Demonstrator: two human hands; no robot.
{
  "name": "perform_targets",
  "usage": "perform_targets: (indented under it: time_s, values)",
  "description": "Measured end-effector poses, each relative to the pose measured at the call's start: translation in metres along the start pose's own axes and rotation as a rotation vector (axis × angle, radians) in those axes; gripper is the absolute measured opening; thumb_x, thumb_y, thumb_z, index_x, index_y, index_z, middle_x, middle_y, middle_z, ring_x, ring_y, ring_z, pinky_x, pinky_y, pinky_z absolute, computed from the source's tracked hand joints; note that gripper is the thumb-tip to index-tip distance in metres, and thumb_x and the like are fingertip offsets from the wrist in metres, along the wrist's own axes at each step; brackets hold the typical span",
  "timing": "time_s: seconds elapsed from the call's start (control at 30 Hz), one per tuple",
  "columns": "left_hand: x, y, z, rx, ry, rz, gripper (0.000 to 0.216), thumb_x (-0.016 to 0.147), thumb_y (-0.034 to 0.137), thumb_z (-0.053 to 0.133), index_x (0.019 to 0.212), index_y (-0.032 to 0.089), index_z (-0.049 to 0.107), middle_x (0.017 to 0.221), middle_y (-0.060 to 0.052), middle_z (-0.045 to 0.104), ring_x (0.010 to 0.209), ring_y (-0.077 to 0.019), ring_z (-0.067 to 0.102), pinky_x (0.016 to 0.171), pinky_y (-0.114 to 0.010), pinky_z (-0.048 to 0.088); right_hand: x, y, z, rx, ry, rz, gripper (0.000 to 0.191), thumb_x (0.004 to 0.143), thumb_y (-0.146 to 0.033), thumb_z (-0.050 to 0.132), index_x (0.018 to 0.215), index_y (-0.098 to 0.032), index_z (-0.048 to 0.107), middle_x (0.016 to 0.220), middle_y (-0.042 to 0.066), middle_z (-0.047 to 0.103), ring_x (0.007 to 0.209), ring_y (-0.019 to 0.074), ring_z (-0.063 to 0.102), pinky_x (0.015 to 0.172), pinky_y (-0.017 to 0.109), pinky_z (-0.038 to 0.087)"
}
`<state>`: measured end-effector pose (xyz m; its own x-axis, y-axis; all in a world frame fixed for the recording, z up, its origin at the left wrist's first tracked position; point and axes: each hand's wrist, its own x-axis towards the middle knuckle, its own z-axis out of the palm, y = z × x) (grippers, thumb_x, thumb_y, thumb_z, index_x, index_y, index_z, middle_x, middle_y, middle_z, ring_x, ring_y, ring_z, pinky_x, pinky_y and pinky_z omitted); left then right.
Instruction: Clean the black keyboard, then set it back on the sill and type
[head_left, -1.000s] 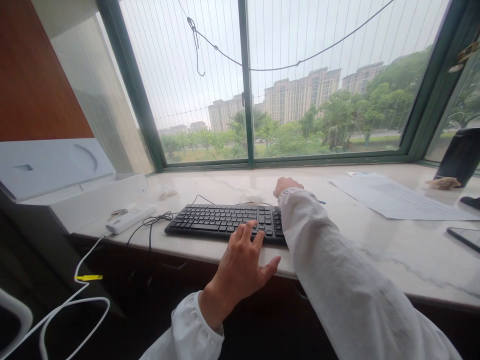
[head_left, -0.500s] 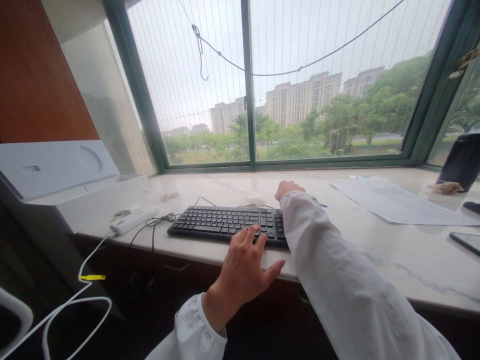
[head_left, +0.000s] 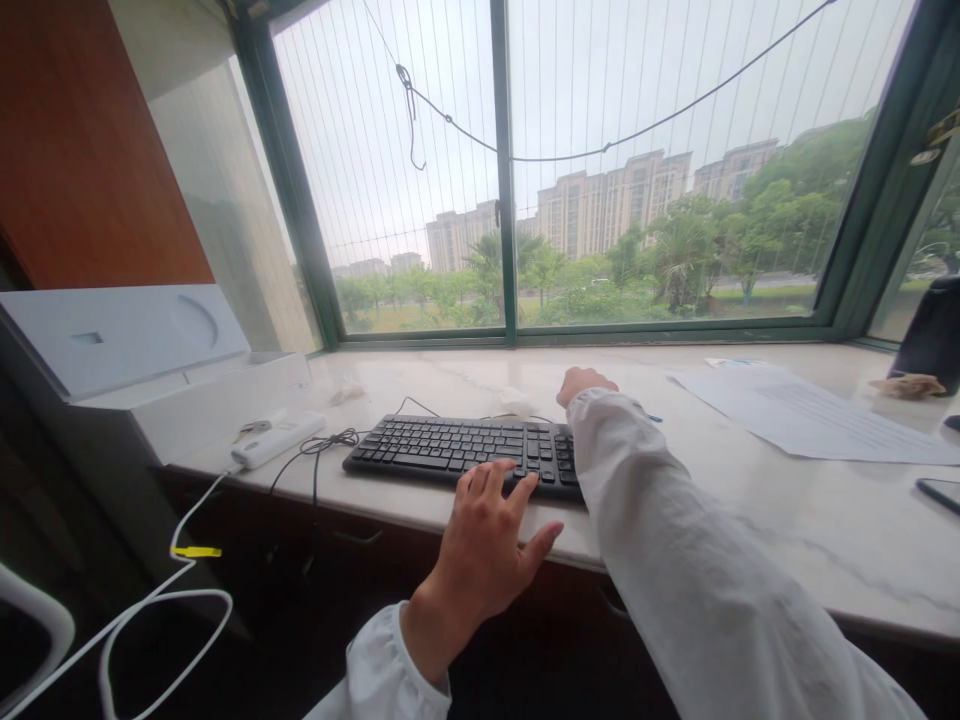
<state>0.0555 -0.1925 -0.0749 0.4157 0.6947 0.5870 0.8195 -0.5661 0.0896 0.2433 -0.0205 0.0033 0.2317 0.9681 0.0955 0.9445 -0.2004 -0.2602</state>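
A black keyboard (head_left: pixel 457 447) lies on the pale marble sill (head_left: pixel 750 500) below the window. My left hand (head_left: pixel 487 540) rests at the keyboard's near edge with its fingers spread over the keys, holding nothing. My right hand (head_left: pixel 585 383) reaches past the keyboard's far right corner; its fingers are curled down and hidden behind the knuckles and the white sleeve. A small crumpled white thing (head_left: pixel 514 402) lies just left of that hand.
A white power strip (head_left: pixel 277 440) and tangled black cable (head_left: pixel 326 442) lie left of the keyboard, beside a white box (head_left: pixel 202 395). Printed sheets (head_left: pixel 810 420), a dark container (head_left: pixel 934 335) and a phone edge (head_left: pixel 937 492) are at the right. White cord (head_left: pixel 150 600) hangs below.
The view has drifted slightly left and up, so everything sits a little further right and lower. Both hands stay in the same places at the keyboard.
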Motion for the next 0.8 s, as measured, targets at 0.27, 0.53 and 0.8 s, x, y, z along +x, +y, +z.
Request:
perform_targets:
  time_s: [0.27,0.53,0.8]
  values:
    - [-0.003,-0.034,-0.014,0.034,0.022,-0.028,0.042,0.091,0.049,0.048,0.123,0.024,0.059,0.127,-0.011,0.050,0.119,-0.0284,0.046,0.099,-0.049,0.043,-0.003,-0.001,-0.002,0.007,-0.009,-0.007,0.030,0.077,-0.024,0.064,0.104,-0.012,0.065,0.107,0.018,0.064,0.101,0.0274,0.061,0.082,0.036,0.047]
    - [-0.002,-0.059,-0.020,0.016,0.048,0.004,0.040,0.088,0.043,0.054,0.121,0.022,0.058,0.126,-0.012,0.047,0.118,-0.0285,0.045,0.102,-0.050,0.041,0.010,0.001,0.008,-0.011,0.001,0.008,0.029,0.073,-0.023,0.065,0.100,-0.015,0.069,0.105,0.015,0.065,0.099,0.0267,0.062,0.083,0.037,0.049]
    - [-0.005,-0.050,-0.018,-0.015,-0.008,-0.004,0.046,0.088,0.045,0.052,0.128,0.023,0.052,0.131,-0.011,0.044,0.118,-0.0284,0.047,0.100,-0.049,0.044,0.014,0.002,0.011,-0.015,0.011,0.006,0.030,0.072,-0.022,0.065,0.101,-0.015,0.069,0.107,0.015,0.065,0.100,0.0277,0.062,0.082,0.039,0.049]
